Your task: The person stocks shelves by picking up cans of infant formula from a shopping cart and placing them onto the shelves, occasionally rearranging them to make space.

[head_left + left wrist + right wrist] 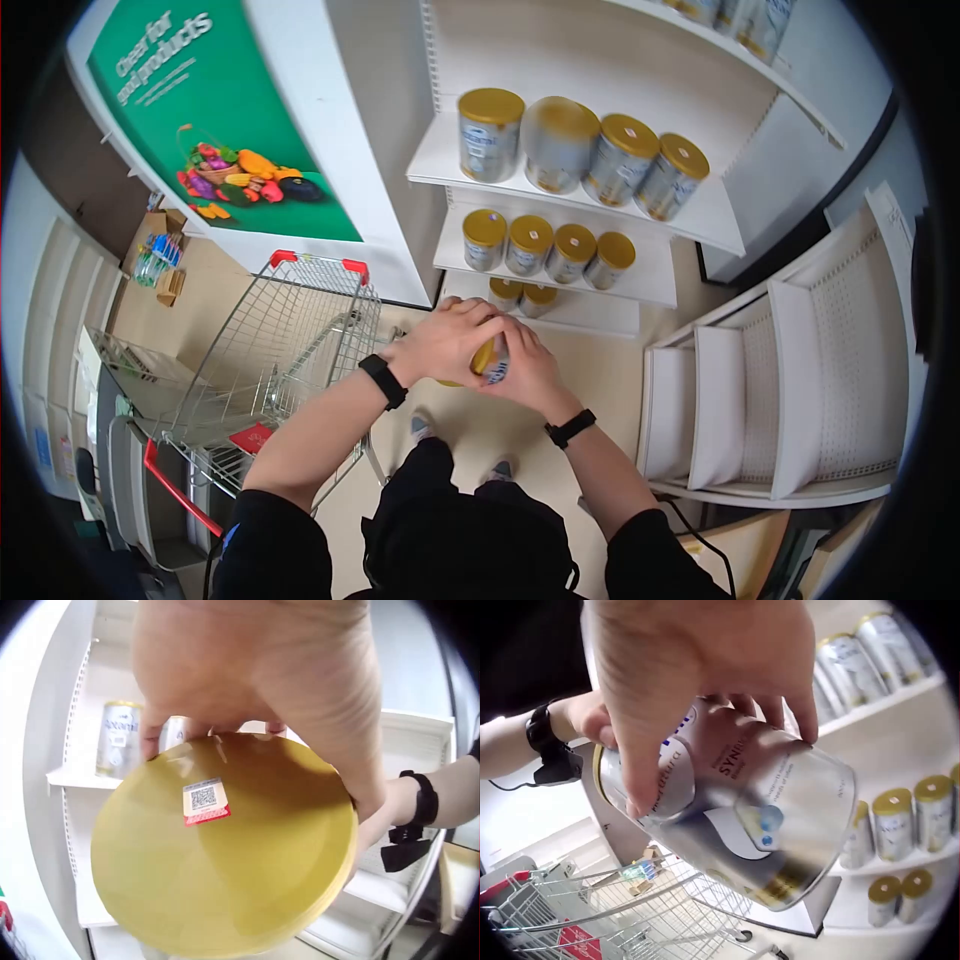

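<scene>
Both hands hold one silver can with a gold lid in front of the body. In the left wrist view the left hand (262, 675) grips the can at its gold lid (225, 847), which faces that camera and bears a QR sticker (205, 801). The right hand (705, 667) has its thumb and fingers curled round the can's printed side (757, 802) in the right wrist view; the can lies tilted there. In the head view the left hand (448, 342) and right hand (532, 372) meet round the can (492, 360), mostly covering it.
Shelves (440, 150) with several gold-lidded cans (485, 150) stand ahead. A wire shopping cart (270, 340) is at the left, below a green poster (210, 120). White shelving (820, 380) stands at the right. The feet (422, 428) are on the floor below.
</scene>
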The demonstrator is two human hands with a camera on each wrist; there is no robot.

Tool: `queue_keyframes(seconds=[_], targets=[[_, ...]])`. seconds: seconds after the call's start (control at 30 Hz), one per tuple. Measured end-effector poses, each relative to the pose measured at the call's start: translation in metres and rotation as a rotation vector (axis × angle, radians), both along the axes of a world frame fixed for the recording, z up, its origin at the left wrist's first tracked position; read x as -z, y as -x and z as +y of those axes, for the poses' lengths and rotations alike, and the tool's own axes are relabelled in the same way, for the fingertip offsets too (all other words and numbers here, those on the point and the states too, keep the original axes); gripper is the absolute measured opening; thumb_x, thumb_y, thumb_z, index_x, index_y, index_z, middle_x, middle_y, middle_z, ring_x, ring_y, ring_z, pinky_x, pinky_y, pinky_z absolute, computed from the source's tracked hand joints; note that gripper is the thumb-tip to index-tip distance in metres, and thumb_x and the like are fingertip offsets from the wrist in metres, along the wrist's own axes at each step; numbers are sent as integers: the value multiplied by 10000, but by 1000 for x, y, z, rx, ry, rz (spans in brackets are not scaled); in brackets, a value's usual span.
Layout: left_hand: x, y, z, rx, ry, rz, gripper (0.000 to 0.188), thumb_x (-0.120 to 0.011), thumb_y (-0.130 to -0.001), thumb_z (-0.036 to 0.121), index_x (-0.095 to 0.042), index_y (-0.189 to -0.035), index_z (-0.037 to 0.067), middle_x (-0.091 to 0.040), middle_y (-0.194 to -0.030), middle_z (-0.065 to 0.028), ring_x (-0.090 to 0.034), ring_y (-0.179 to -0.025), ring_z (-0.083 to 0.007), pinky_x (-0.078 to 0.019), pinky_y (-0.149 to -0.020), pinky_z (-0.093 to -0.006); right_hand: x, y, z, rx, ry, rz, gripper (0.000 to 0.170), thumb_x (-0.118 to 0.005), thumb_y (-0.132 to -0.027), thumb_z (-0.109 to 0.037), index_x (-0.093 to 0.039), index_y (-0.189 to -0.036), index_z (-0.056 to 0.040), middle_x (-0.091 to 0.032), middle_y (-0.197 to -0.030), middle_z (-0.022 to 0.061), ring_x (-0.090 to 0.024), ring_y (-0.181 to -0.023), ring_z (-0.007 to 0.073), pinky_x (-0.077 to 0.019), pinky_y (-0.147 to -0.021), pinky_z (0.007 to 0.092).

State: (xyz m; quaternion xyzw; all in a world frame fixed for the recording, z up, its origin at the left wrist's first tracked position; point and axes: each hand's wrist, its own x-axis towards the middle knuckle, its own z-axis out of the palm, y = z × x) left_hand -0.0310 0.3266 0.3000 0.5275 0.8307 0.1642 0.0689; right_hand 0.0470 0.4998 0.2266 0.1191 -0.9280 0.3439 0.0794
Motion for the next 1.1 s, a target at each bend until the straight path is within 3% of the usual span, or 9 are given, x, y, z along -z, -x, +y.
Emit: queue_keyframes(seconds=[0.17,0.23,0.33,0.4,0.57,0.63,0.7,0.83,1.1], targets=[[100,28,47,-168,-253,-285,795,-708,-777,503,-373,-1379,106,-396,-1398,-236,-384,-1305,-392,-318,-1076,-466,79,-22,76,315,393,-224,1078,-904,-537,-307,-320,-1390,-3,-511,-1310,180,-525,-1201,314,-444,-998,412],[150,38,64,-405,-431,-766,756,-653,-844,496,-340,-1408,102,-391,-1408,-238,-364,-1334,-361,-318,-1079,-436,89,-24,96,447,509,-367,1057,-902,-568,-315,-317,-1375,37,-527,-1286,192,-548,-1172,289,-452,-982,377],[187,52,99,-394,-309,-1125,722,-596,-905,478,-292,-1439,98,-435,-1359,-217,-436,-1265,-300,-363,-1040,-387,119,-10,125,646,838,-564,1014,-893,-615,-326,-317,-1343,84,-537,-1237,203,-560,-1124,267,-469,-946,351],[195,56,119,-418,-209,-1397,711,-622,-906,438,-287,-1426,90,-502,-1227,-173,-553,-1106,-231,-455,-931,-356,137,4,142,677,835,-640,1003,-891,-619,-327,-323,-1337,82,-538,-1233,198,-562,-1117,266,-470,-943,353],[300,56,143,-542,-356,-1440,680,-668,-890,348,-303,-1398,81,-507,-1210,-158,-574,-1061,-219,-479,-885,-359,233,18,171,561,735,-693,978,-909,-586,-272,-350,-1316,61,-520,-1251,194,-540,-1149,268,-469,-953,350],[346,48,152,-508,-360,-1209,685,-670,-886,329,-295,-1403,80,-501,-1257,-155,-563,-1088,-231,-472,-902,-351,251,25,168,509,981,-643,998,-915,-564,-175,-323,-1342,30,-480,-1302,192,-490,-1214,273,-450,-982,363],[394,50,164,-548,-360,-1249,692,-674,-879,317,-293,-1406,82,-484,-1322,-172,-541,-1161,-285,-450,-955,-378,315,24,176,654,913,-518,1018,-904,-567,-98,-283,-1367,6,-465,-1325,176,-457,-1254,264,-433,-1007,366],[515,97,174,-366,-249,-494,592,-718,-823,235,-449,-1329,87,-459,-1370,-194,-416,-1306,-344,-347,-1078,-408,427,49,232,753,563,-460,1015,-887,-581,-53,-261,-1379,-24,-481,-1313,135,-467,-1241,263,-423,-1022,361],[602,240,205,-241,-81,368,690,-709,-763,412,-427,-1384,308,-356,-1444,-166,-321,-1350,-402,-213,-1078,-641,593,181,328,534,649,-49,982,-860,-603,18,-273,-1383,-83,-421,-1343,88,-444,-1248,228,-447,-995,442]])
